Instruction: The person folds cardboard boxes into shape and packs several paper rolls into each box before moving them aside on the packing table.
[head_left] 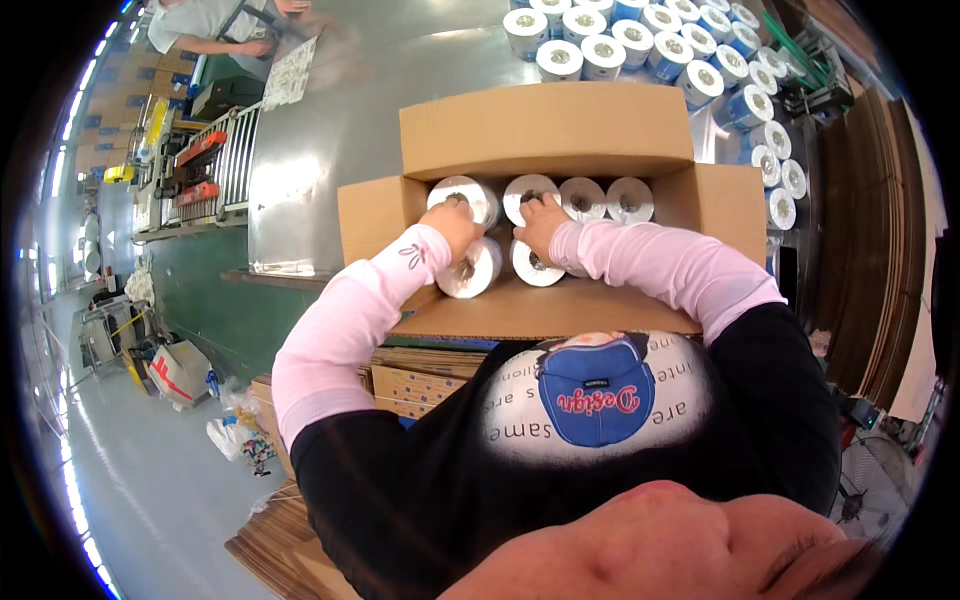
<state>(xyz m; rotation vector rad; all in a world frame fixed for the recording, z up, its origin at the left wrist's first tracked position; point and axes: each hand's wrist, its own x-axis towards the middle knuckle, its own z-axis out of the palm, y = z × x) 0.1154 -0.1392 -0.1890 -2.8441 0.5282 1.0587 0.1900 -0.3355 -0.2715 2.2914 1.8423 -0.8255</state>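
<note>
Rolls of white wrapped paper (470, 268) are being packed into an open cardboard box (545, 130) at the centre of the frame, a back row of four showing their round ends and two more sitting lower in front. They look light and squashy, probably paper wound on a core under slick film, so they'd likely dent if squeezed hard and slide a bit against each other; best grabbed around the barrel or with fingers hooked in the core hole, at a guess. The left hand (455, 222) is pressed down on the rolls at the left, the right hand (540, 222) on the next ones over, the two set close side by side, fingers curled among the rolls; whether anything is actually gripped can't be told. The box floor and whatever lies under the forearms are hidden by the pink sleeves (350, 320). More rolls (640, 40) are stacked along the upper right, partly cut off. Another person (215, 25) at the upper left is barely in view.
</note>
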